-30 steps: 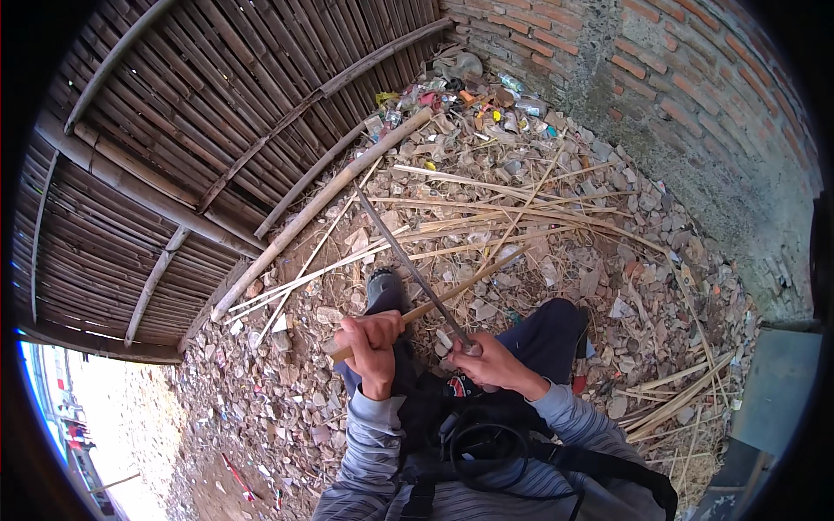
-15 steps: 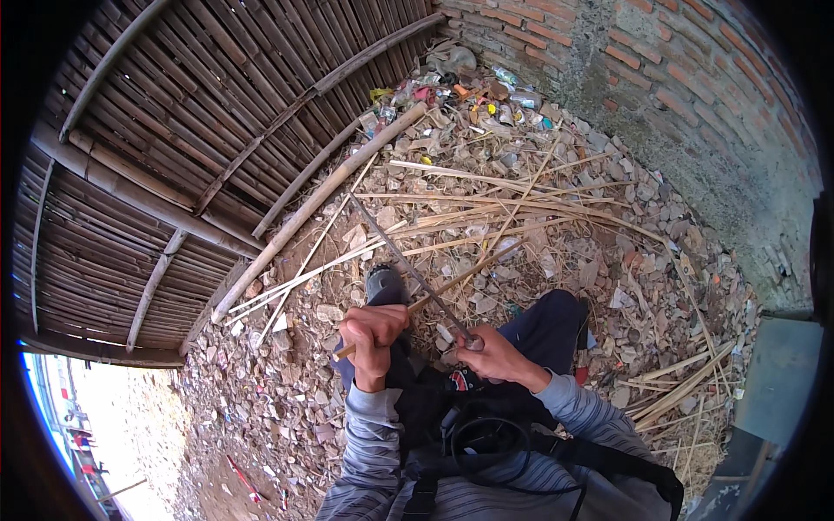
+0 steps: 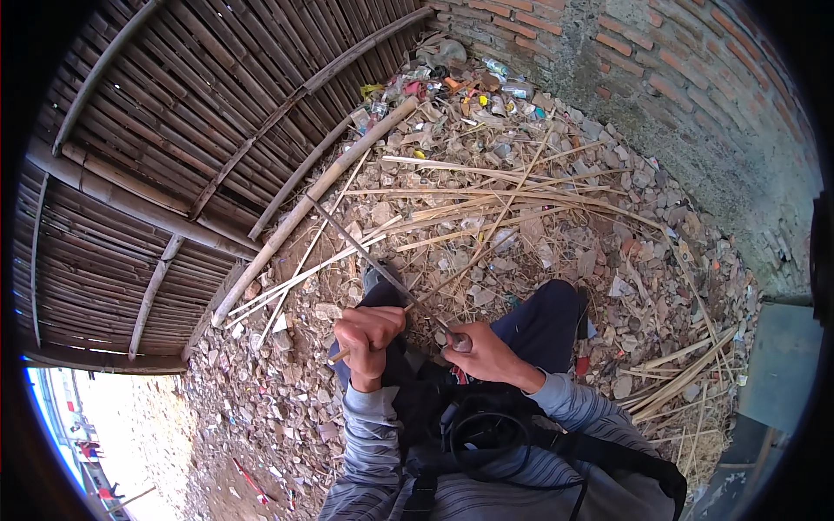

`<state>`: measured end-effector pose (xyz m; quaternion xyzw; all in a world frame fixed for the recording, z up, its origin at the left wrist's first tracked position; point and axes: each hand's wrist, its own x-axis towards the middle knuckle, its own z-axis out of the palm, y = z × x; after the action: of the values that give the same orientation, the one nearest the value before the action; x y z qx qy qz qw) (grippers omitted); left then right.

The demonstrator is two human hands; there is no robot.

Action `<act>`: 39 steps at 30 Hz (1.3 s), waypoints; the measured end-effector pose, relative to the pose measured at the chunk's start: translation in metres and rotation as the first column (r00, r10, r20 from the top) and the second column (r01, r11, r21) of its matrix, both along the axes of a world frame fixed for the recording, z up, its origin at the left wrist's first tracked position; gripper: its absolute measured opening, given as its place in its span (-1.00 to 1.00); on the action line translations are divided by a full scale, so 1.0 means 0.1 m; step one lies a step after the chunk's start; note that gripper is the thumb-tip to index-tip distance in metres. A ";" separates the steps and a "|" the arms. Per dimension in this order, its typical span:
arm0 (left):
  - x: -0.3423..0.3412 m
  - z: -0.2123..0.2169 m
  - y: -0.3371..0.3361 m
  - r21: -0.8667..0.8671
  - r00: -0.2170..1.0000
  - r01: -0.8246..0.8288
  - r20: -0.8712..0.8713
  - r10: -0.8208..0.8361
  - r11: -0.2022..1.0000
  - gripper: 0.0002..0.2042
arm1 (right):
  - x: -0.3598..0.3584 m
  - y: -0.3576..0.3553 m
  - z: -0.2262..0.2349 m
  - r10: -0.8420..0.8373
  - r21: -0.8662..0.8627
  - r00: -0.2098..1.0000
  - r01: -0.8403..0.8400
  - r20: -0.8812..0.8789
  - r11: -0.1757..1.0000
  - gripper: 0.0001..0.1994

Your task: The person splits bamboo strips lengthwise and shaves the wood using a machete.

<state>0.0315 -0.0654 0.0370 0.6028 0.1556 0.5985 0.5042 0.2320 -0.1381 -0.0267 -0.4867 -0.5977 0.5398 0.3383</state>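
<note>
My left hand [image 3: 368,339] is closed round a thin bamboo strip [image 3: 447,282], whose short end sticks out below the fist while its long part runs up and to the right. In my right hand [image 3: 489,354] is the handle of a long, narrow, dark-bladed knife [image 3: 365,253]. Its blade slants up to the left and crosses the strip just right of my left fist. Whether the edge bites into the bamboo is too small to tell. Both hands are in front of my bent legs, close together.
Loose bamboo strips [image 3: 486,198] lie across rubble ahead, and more strips [image 3: 682,378] lie at the right. A thick bamboo pole [image 3: 326,195] rests along the slatted bamboo wall [image 3: 217,95]. A brick wall [image 3: 660,65] stands at the right, with litter [image 3: 473,87] in the far corner.
The knife has shifted left, its tip swinging toward the thick pole, and my right hand has come a little nearer my left. My left hand has barely moved and still grips the strip.
</note>
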 end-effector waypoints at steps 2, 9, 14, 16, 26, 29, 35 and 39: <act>0.00 0.00 -0.03 -0.005 1.000 -0.004 0.008 0.004 1.000 -0.26 | 0.01 0.03 -0.17 -0.036 0.041 0.999 0.035 0.017 0.999 -0.81; 0.11 -0.05 0.02 0.032 0.995 0.098 -0.039 -0.097 0.995 -0.26 | 0.29 0.08 -0.42 -0.093 -0.054 0.989 0.099 0.113 0.994 -0.80; 0.16 -0.05 -0.01 0.007 0.996 0.039 -0.085 -0.039 0.999 -0.24 | 0.11 0.03 -0.10 -0.073 -0.006 0.997 0.073 0.038 0.997 -0.80; 0.17 -0.03 -0.02 -0.024 0.997 0.031 -0.073 -0.033 0.999 -0.24 | 0.15 0.06 -0.27 -0.053 0.124 0.997 0.046 0.057 0.991 -0.78; 0.17 -0.04 0.04 -0.033 0.999 0.017 -0.050 -0.018 0.999 -0.27 | 0.25 0.22 -0.48 -0.137 -0.049 0.982 0.144 0.127 0.988 -0.79; 0.13 -0.07 0.01 -0.027 0.999 0.029 -0.041 -0.030 0.999 -0.27 | 0.09 0.16 -0.32 -0.071 0.091 0.998 0.070 -0.001 0.993 -0.81; 0.18 -0.05 0.04 -0.006 0.996 0.036 -0.083 -0.036 0.999 -0.28 | 0.57 0.43 -1.21 -0.226 -0.188 0.974 0.227 0.028 0.956 -0.80; 0.12 -0.04 0.04 -0.049 0.998 -0.035 -0.056 0.033 0.998 -0.27 | 0.42 0.40 -0.83 -0.202 -0.217 0.975 0.219 0.095 0.951 -0.77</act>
<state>0.0440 -0.0613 0.0331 0.6035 0.1945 0.5861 0.5044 0.2739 -0.0983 -0.1093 -0.6020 -0.4889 0.5472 0.3149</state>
